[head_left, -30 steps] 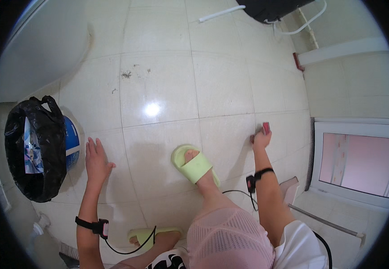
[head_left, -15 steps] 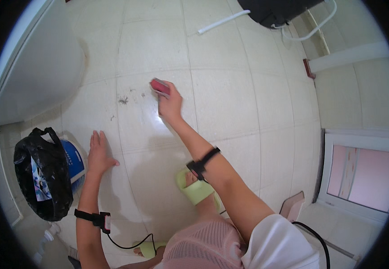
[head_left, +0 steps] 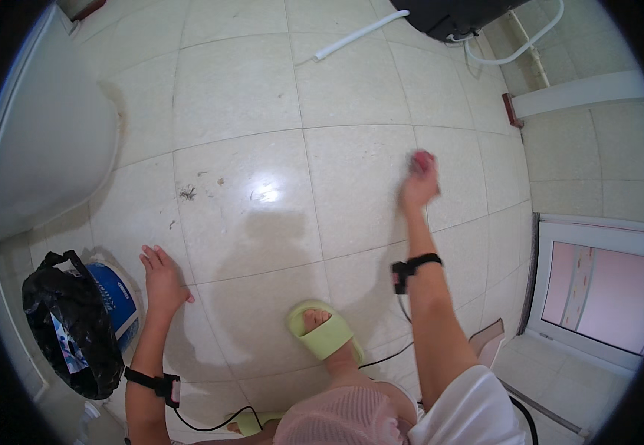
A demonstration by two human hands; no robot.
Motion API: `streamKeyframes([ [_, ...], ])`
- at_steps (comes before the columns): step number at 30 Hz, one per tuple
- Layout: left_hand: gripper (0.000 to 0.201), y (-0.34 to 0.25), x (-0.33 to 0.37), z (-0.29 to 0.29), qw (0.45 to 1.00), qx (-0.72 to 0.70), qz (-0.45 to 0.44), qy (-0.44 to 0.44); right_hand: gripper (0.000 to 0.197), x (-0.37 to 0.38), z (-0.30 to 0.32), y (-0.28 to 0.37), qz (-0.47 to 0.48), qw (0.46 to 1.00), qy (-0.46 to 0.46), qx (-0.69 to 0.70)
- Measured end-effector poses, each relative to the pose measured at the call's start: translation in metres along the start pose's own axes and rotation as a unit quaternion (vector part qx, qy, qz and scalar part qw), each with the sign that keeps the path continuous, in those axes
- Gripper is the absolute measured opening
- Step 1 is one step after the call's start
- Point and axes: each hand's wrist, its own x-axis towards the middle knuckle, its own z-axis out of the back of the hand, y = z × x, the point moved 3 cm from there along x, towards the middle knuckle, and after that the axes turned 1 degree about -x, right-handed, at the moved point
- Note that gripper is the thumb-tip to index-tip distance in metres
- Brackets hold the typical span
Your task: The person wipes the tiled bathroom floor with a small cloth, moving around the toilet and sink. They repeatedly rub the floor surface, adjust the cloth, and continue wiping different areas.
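My right hand (head_left: 420,189) is out to the right over the pale tiled floor (head_left: 359,185), fingers closed round a small red block with a grey edge (head_left: 421,160). Motion blurs the block, and its exact kind is unclear. Down on the left, my left hand (head_left: 164,283) is open, palm down with fingers stretched, at floor level and holding nothing. Between the hands, nearer the left one, a small clump of dark debris (head_left: 187,193) lies on the tiles, with a few loose specks around it.
Left of my left hand stand a black plastic bag (head_left: 73,319) and a blue package (head_left: 112,293). A white rounded fixture (head_left: 55,133) rises at far left. A white hose (head_left: 359,35) lies near a black container (head_left: 448,16). My green slipper (head_left: 326,334) is below.
My right hand has swept to the right with the red block, away from the debris. My left hand has shifted slightly nearer to me and stays open.
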Motion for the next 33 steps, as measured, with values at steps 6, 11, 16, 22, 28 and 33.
streamKeyframes([
  [6, 0.138, -0.003, -0.001, 0.0, 1.0, 0.003, 0.009, 0.001, 0.057, -0.087, -0.112, 0.22, 0.09, 0.967, 0.19, 0.142],
  [11, 0.136, 0.008, 0.008, 0.013, 0.997, -0.065, 0.043, 0.003, 0.054, -0.096, -0.112, 0.274, -0.079, 0.833, 0.388, 0.386],
  [16, 0.137, -0.012, 0.037, 0.046, 0.992, -0.093, 0.039, -0.075, 0.031, 0.024, -0.087, 0.12, -0.096, 0.914, 0.206, 0.336],
  [22, 0.146, -0.05, 0.076, 0.059, 0.991, -0.063, 0.121, 0.009, 0.023, 0.142, -0.017, -0.09, -0.14, 0.982, 0.006, 0.129],
  [28, 0.147, -0.045, 0.081, 0.054, 0.99, -0.071, 0.124, 0.005, 0.019, 0.104, -0.119, -0.004, 0.0, 1.0, -0.019, 0.024],
  [33, 0.149, -0.041, 0.082, 0.047, 0.992, -0.059, 0.114, 0.007, 0.036, -0.016, -0.176, 0.219, 0.133, 0.945, 0.133, 0.267],
])
